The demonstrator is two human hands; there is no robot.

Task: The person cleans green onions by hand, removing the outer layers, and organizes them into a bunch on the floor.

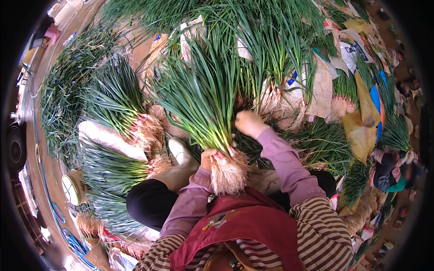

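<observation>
Green onions (210,113) in one big bunch are what we see in the middle, held up in front of the person's body. Their long leaves point up and away to the left, and their pale, hairy roots (230,176) hang near the red apron (262,226). The left hand (208,159) is closed on the bunch low down, by the pink and white bottoms. From there, the leaves go up past the hand, and most of the roots sit just to its right.

The right hand (250,123) is higher up, just beside the right edge of the same bunch. Its fingers are bent in (we cannot tell if they pinch a leaf or hold nothing).

We see two more bunches on the left, an upper bunch (142,128) and a lower bunch (151,166), with their roots toward the person. Another bunch (271,95) lies past the right hand, with its roots toward us. A white boot (181,152) is near the left hand. Farther left we find a pale bucket (75,187) and a blue hose (56,210). Over on the right are a yellow sack (360,135) and another person (391,171).
</observation>
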